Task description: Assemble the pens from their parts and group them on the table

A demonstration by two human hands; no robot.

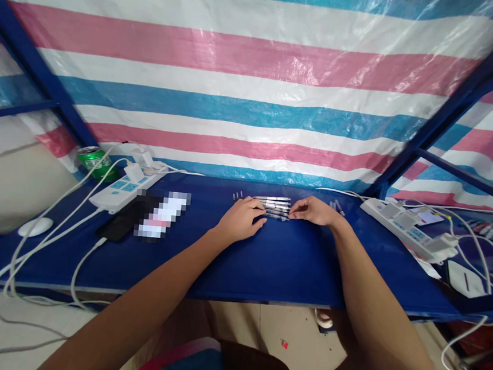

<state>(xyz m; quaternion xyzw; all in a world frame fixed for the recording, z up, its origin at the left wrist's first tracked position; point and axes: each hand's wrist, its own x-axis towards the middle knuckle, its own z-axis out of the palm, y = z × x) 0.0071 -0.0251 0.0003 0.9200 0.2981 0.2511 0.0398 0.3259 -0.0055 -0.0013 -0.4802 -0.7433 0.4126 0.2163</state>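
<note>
Several slim pens (277,207) lie side by side on the blue tabletop, pointing left to right. My left hand (242,218) rests over their left ends, fingers stretched out and thumb apart, covering part of the row. At the right ends, my right hand (311,211) pinches the tip of the nearest pen between thumb and fingertips. Small grey pieces like pen caps (237,196) lie just beyond my left hand. A few more short pieces (336,206), whose kind I cannot make out, are to the right of my right hand.
To the left are a power strip (121,188), a green can (97,163), a black phone (122,220) and a white mouse (35,226) among loose cables. Another power strip (407,228) with plugs sits at right, near several markers (490,231). A striped sheet (253,111) hangs behind.
</note>
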